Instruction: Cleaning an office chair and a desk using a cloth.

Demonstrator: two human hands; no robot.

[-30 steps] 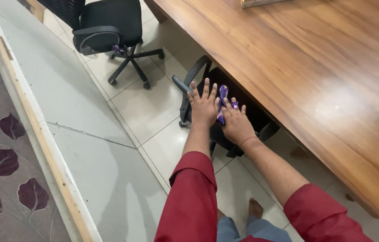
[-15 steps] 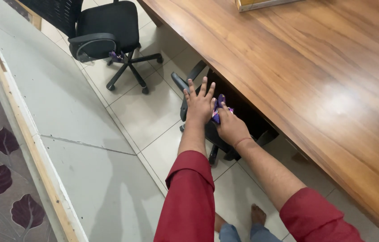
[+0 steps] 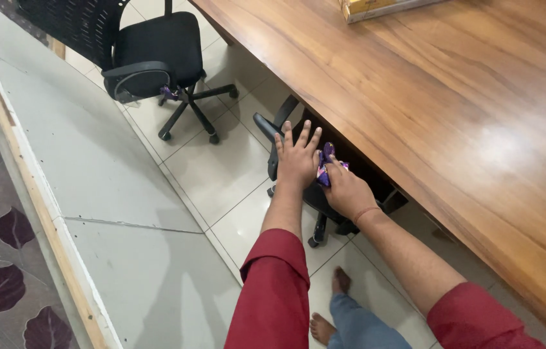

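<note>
Pinching a purple cloth point(image 3: 325, 167) in my right hand point(image 3: 343, 189): fingers curled round it, bunched fabric sticking up past the fingertips and against the seat of the chair point(image 3: 315, 178) tucked under the table point(image 3: 454, 123). Exactly how tight the grip is I can't tell, the knuckles cover it.

Left hand point(image 3: 297, 159) is just beside the cloth, on its left, touching or nearly touching it. That hand is flat, palm down, fingers spread wide and pointing away from me, holding nothing, pressed on the chair seat near the armrest.

Both arms reach forward and down, roughly parallel, right forearm angled in from the right, left one nearly straight ahead. Red sleeves are pushed up to the elbows.

Chair is black, mostly hidden under the wooden table edge; only the armrest, part of the seat and the wheeled base show. My bare feet are on the tiled floor point(image 3: 221, 174) below my arms. A second chair point(image 3: 150, 52), also black, stands well apart at top left. A grey board point(image 3: 92, 161) lies along the floor on my left.
</note>
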